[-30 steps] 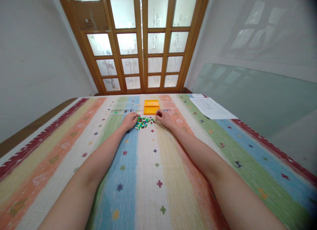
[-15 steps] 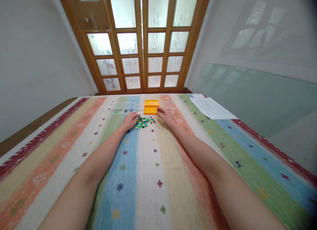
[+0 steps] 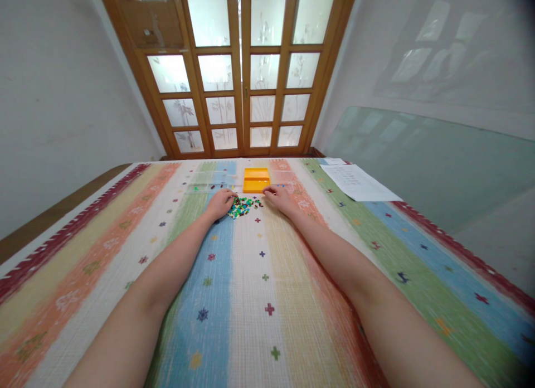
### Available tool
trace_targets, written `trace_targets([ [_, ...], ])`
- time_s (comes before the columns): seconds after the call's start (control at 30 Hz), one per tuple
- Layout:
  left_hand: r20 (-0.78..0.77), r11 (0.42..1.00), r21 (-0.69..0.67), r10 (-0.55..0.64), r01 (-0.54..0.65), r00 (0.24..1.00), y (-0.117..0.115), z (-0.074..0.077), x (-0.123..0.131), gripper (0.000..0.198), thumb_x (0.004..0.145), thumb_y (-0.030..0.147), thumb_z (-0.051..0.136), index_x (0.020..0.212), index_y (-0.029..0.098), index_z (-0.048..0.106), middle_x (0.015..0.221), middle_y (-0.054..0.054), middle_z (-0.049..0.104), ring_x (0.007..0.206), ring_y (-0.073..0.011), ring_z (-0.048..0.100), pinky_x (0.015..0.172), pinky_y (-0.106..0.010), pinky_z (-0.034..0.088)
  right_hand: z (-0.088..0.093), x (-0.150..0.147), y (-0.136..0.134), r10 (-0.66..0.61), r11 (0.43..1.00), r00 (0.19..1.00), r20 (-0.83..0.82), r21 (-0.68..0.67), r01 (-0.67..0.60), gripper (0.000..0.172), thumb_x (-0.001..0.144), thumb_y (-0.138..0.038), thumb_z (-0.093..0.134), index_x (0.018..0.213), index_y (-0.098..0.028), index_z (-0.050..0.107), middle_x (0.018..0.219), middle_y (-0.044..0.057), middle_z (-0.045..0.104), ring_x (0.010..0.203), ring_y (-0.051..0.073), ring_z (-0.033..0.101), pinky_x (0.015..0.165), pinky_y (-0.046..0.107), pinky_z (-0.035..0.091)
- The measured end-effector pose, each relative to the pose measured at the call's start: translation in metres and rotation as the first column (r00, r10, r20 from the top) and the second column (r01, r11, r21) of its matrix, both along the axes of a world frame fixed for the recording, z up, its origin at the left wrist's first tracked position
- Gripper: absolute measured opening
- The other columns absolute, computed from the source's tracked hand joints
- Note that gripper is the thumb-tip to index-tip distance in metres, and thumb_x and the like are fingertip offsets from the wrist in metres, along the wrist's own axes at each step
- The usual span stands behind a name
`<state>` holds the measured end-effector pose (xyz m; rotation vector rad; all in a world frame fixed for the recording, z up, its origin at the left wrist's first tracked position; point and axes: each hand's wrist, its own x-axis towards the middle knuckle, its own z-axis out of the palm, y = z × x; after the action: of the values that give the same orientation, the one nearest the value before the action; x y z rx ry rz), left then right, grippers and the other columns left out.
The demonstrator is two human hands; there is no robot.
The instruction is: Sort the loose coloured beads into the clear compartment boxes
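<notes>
A heap of small green, blue, white and dark brown pieces (image 3: 241,207) lies on the striped tablecloth. My left hand (image 3: 221,203) rests at the heap's left edge with its fingers curled; what they hold, if anything, is too small to make out. Just right of the heap, my right hand (image 3: 277,198) has its fingertips drawn together near the front right corner of a yellow box (image 3: 256,185). Whether a piece sits in that pinch cannot be seen. The box stands open behind the heap, with its hinged lid laid back.
Clear plastic trays (image 3: 209,182) flank the yellow box, the left one holding a few small pieces. Printed white sheets (image 3: 355,182) lie at the far right of the tablecloth (image 3: 246,299). Beyond the table stand wooden doors with glass panes (image 3: 261,109).
My right hand has shifted slightly down and left, away from the box's right side, uncovering small blue pieces behind it. My left hand has hardly moved.
</notes>
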<state>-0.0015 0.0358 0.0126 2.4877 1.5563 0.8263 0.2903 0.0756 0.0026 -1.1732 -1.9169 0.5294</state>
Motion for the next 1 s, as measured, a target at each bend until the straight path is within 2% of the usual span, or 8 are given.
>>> trace_targets([
  [0.1,-0.013,1.0,0.006,-0.015,0.015,1.0,-0.002,0.001,0.002,0.033,0.099,0.022,0.049,0.112,0.02,0.079,0.117,-0.009,0.073,0.113,-0.0239,0.065,0.107,-0.04,0.05,0.002,-0.002,-0.004,0.052,0.997,0.984,0.17,0.051,-0.062,0.017,0.094,-0.018,0.061,0.097,-0.017,0.078,0.1,0.008,0.078,0.091,0.021,0.068,0.086,0.032,0.051],
  [0.23,-0.031,0.999,0.023,-0.037,0.037,0.999,-0.004,0.001,0.007,0.031,0.099,0.022,0.051,0.11,0.021,0.079,0.117,-0.009,0.072,0.113,-0.0247,0.064,0.107,-0.041,0.05,0.004,-0.006,-0.01,0.138,0.977,0.925,0.353,0.103,-0.185,0.013,0.094,-0.021,0.066,0.097,-0.018,0.079,0.099,0.008,0.075,0.094,0.021,0.065,0.086,0.03,0.047],
  [0.37,-0.043,0.997,0.044,-0.065,0.067,0.997,-0.005,-0.001,0.012,0.03,0.098,0.022,0.052,0.111,0.021,0.08,0.117,-0.01,0.073,0.114,-0.0254,0.064,0.107,-0.042,0.05,0.002,-0.01,-0.012,0.165,0.963,0.898,0.407,0.131,-0.236,0.018,0.098,-0.028,0.066,0.103,-0.019,0.081,0.102,0.009,0.072,0.099,0.022,0.063,0.089,0.032,0.046],
  [0.5,-0.048,0.99,0.07,-0.117,0.12,0.992,-0.006,-0.002,0.018,0.03,0.1,0.024,0.052,0.114,0.021,0.079,0.12,-0.01,0.073,0.117,-0.0249,0.064,0.109,-0.043,0.05,0.0,-0.013,-0.012,0.237,0.942,0.89,0.39,0.13,-0.309,0.019,0.098,-0.023,0.065,0.108,-0.021,0.081,0.105,0.008,0.071,0.102,0.022,0.064,0.092,0.032,0.046],
  [0.67,-0.072,0.972,0.072,-0.217,0.222,0.974,-0.013,0.001,0.03,0.033,0.103,0.031,0.052,0.126,0.023,0.074,0.132,-0.009,0.07,0.127,-0.0252,0.06,0.116,-0.045,0.045,0.003,-0.013,-0.013,0.167,0.974,0.933,0.319,0.093,-0.206,0.021,0.094,-0.011,0.061,0.101,-0.018,0.08,0.102,0.008,0.076,0.098,0.021,0.066,0.09,0.031,0.047],
  [0.83,-0.2,0.94,0.027,-0.327,0.339,0.924,-0.022,0.007,0.044,0.037,0.104,0.034,0.051,0.135,0.025,0.07,0.146,-0.008,0.064,0.138,-0.0257,0.053,0.124,-0.047,0.035,0.002,-0.012,-0.011,0.095,0.988,0.954,0.283,0.089,-0.125,0.022,0.092,-0.008,0.059,0.097,-0.017,0.079,0.099,0.007,0.078,0.093,0.02,0.067,0.085,0.029,0.046],
  [1.0,-0.263,0.943,-0.014,-0.325,0.333,0.908,-0.026,0.013,0.047,0.04,0.106,0.033,0.045,0.136,0.024,0.069,0.143,-0.008,0.066,0.135,-0.0257,0.055,0.124,-0.045,0.034,0.001,-0.012,-0.011,0.082,0.992,0.959,0.27,0.074,-0.106,0.023,0.092,-0.009,0.058,0.096,-0.018,0.079,0.1,0.007,0.078,0.094,0.02,0.067,0.086,0.03,0.047],
])
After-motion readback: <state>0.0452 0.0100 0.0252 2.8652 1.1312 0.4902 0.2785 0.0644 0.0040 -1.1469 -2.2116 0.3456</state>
